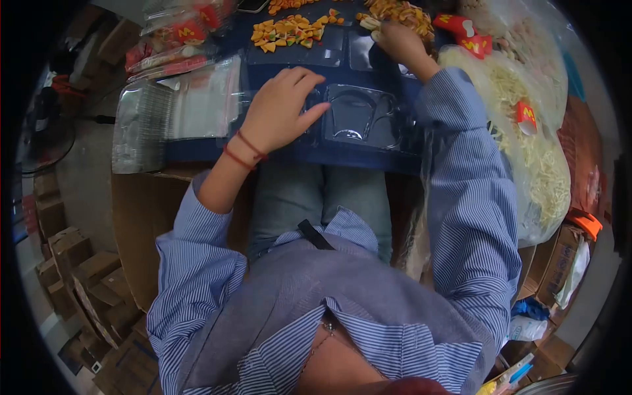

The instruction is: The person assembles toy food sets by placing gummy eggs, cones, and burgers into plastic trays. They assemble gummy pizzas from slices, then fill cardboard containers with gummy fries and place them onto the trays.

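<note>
My left hand (pixel 280 108) rests with its fingers apart over the edge of clear moulded plastic trays on the dark blue table top; nothing shows in it. To its right lies a clear plastic tray (pixel 361 116) with a cup-shaped hollow. My right hand (pixel 403 46) reaches to the back of the table, fingers bent and together beside a pile of small orange-yellow pieces (pixel 401 14). Pale pieces (pixel 370 24) show at its fingertips; whether they are gripped is partly hidden. Another group of orange, wedge-like pieces (pixel 287 33) sits on a clear tray behind my left hand.
Stacked clear trays (pixel 141 125) and plastic sleeves (pixel 205 102) stand at the left, below bagged red packets (pixel 187 33). On the right are a bag of pale fry-like sticks (pixel 536 158) and small red cartons (pixel 474 45). Cardboard boxes (pixel 99 273) crowd the floor.
</note>
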The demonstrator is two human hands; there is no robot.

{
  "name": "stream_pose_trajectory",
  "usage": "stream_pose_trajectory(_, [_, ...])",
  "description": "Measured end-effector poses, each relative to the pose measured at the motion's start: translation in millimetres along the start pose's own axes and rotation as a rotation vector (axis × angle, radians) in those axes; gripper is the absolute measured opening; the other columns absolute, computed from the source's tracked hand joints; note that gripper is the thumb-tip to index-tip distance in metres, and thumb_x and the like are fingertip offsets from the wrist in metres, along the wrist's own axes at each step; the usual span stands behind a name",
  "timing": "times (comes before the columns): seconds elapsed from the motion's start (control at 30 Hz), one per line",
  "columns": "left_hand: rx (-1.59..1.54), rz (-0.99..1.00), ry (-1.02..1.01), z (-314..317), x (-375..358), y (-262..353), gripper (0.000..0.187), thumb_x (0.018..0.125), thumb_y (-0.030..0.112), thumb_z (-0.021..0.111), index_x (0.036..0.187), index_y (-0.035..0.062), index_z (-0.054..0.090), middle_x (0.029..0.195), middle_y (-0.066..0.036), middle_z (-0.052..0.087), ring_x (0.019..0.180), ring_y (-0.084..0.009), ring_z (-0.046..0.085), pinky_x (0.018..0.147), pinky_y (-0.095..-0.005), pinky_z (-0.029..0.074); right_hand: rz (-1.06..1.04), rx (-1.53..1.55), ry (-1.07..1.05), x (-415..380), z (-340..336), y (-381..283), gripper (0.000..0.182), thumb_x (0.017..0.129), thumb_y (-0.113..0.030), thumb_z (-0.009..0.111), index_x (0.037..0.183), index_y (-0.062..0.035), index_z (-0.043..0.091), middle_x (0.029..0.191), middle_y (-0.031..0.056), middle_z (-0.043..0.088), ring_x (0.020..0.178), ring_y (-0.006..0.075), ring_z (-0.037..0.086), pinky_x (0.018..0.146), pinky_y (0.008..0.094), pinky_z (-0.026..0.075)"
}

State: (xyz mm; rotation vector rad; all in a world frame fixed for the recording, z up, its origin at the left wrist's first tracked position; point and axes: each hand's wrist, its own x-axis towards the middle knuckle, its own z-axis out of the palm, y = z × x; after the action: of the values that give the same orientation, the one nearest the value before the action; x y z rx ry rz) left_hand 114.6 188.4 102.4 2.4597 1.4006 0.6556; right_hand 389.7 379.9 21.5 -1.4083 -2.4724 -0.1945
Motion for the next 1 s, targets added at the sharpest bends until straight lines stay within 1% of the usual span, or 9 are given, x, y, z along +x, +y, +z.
stream_pose_trajectory(0.17, [-0.048,0.186,-0.165,49,127,-24,0.022,0.089,0.023,0.06,0.099,0.0063,0.07,0.094,-0.016,0.068,0.088,-0.0342,0.066,0.08,-0.0432,0.052,-0.12,-0.097,0.155,-5,-3,11,0.021,0.087,-0.018,0.063,0.102,-0.0052,0.069,0.094,0.0162,0.069,0.086,0.0353,0.067,0.075,0.0444,0.053])
stream_pose_trajectory(0.33, [0.123,0.072,-0.073,127,200,-28,0.02,0.088,0.019,0.063,0.099,0.0032,0.069,0.09,-0.018,0.07,0.086,-0.036,0.067,0.079,-0.0436,0.054,0.299,0.499,0.052,-43,-51,12,0.017,0.089,-0.018,0.064,0.096,-0.003,0.067,0.086,0.0089,0.071,0.074,0.0248,0.067,0.067,0.0357,0.052])
stream_pose_trajectory(0.4, [0.242,-0.093,-0.019,136,204,-16,0.022,0.087,0.011,0.056,0.099,0.0074,0.074,0.1,-0.018,0.071,0.092,-0.035,0.069,0.079,-0.0446,0.056,0.281,0.709,-0.089,-67,-66,15,0.019,0.089,-0.019,0.065,0.099,-0.0034,0.067,0.086,0.0085,0.071,0.074,0.0225,0.067,0.067,0.0337,0.052])
stream_pose_trajectory(0.43, [0.294,-0.048,0.076,191,226,-50,0.02,0.089,0.013,0.058,0.102,0.0054,0.072,0.097,-0.014,0.072,0.089,-0.0288,0.071,0.077,-0.0392,0.057,0.238,0.926,-0.225,-76,-75,13,0.021,0.088,-0.02,0.067,0.102,-0.0039,0.068,0.085,0.008,0.07,0.073,0.0201,0.066,0.068,0.0317,0.051])
stream_pose_trajectory(0.53, [0.207,-0.045,0.023,191,215,-43,0.02,0.089,0.013,0.059,0.102,0.0052,0.072,0.097,-0.014,0.072,0.089,-0.0279,0.07,0.077,-0.0385,0.057,-0.029,0.755,-0.422,-107,-76,-6,0.02,0.087,-0.017,0.067,0.103,-0.0053,0.069,0.086,0.0089,0.07,0.075,0.0181,0.067,0.069,0.0313,0.051])
stream_pose_trajectory(0.67, [0.058,-0.03,-0.043,169,199,-33,0.019,0.089,0.013,0.06,0.102,0.0049,0.072,0.096,-0.013,0.072,0.088,-0.0261,0.07,0.076,-0.037,0.057,0.039,0.534,-0.194,-123,-63,-41,0.016,0.08,-0.017,0.071,0.093,-0.0064,0.069,0.081,0.0093,0.065,0.073,0.0263,0.064,0.066,0.0347,0.05])
stream_pose_trajectory(0.83, [-0.119,-0.015,-0.095,131,174,-11,0.018,0.089,0.014,0.062,0.102,0.0045,0.072,0.094,-0.011,0.072,0.086,-0.0239,0.07,0.075,-0.0351,0.057,0.109,0.505,-0.132,-136,-58,-59,0.006,0.08,-0.015,0.07,0.083,-0.0122,0.066,0.081,0.0034,0.059,0.081,0.0226,0.06,0.072,0.0373,0.042])
stream_pose_trajectory(0.9, [-0.193,-0.003,-0.111,113,167,-3,0.018,0.089,0.014,0.063,0.102,0.0043,0.071,0.094,-0.011,0.072,0.086,-0.023,0.07,0.075,-0.0344,0.057,-0.171,0.182,0.084,-141,-61,-61,0.004,0.08,-0.016,0.068,0.083,-0.0149,0.064,0.083,0.001,0.056,0.086,0.0196,0.058,0.076,0.0373,0.038])
stream_pose_trajectory(1.0, [-0.287,-0.007,-0.126,84,154,2,0.018,0.089,0.014,0.064,0.102,0.0041,0.071,0.093,-0.01,0.072,0.085,-0.0217,0.07,0.075,-0.0332,0.057,-0.205,0.052,0.129,-148,-64,-74,0.007,0.08,-0.016,0.067,0.087,-0.0148,0.064,0.086,0.0004,0.054,0.087,0.0186,0.056,0.079,0.038,0.039])
